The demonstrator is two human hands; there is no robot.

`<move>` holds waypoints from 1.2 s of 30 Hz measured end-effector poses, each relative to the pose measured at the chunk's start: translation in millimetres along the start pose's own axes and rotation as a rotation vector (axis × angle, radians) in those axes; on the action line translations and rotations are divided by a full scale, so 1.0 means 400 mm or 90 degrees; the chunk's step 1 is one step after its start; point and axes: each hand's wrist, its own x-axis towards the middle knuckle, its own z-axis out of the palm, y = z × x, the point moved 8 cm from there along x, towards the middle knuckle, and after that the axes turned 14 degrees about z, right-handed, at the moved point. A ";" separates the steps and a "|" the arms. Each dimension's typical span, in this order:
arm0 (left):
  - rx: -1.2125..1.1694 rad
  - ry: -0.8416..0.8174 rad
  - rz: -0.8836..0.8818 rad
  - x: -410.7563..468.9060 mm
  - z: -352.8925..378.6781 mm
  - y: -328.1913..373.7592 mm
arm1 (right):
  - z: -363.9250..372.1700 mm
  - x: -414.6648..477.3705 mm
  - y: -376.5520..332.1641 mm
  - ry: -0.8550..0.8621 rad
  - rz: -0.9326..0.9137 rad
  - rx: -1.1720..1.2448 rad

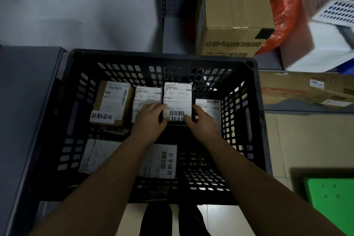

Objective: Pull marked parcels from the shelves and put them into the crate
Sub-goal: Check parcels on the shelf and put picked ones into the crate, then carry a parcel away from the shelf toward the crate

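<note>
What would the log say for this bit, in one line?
left hand: holds parcel | right hand: holds parcel | place: inside black crate

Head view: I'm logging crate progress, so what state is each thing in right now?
crate: open-topped, holding several parcels.
middle parcel: label up, inside the crate, gripped at both sides.
left hand: grips the middle parcel's left edge.
right hand: grips its right edge.
brown parcel: lying far left in the crate.
flat parcel: lying near the front, partly under the left forearm.
cardboard box: closed, behind the crate.
</note>
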 end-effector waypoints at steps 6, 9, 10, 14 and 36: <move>-0.008 -0.004 -0.006 -0.004 -0.001 0.008 | -0.005 0.002 0.002 -0.003 0.003 0.006; -0.028 0.006 -0.002 -0.013 -0.027 0.018 | -0.036 -0.022 -0.013 0.008 -0.017 0.028; -0.036 0.010 0.004 -0.020 -0.040 0.023 | -0.047 -0.036 -0.020 0.010 -0.028 0.022; -0.043 0.038 0.031 -0.062 -0.124 0.059 | -0.098 -0.126 -0.078 0.022 -0.130 -0.053; 0.115 0.407 -0.094 -0.749 -0.653 0.370 | -0.117 -0.838 -0.465 -0.070 -0.747 -0.182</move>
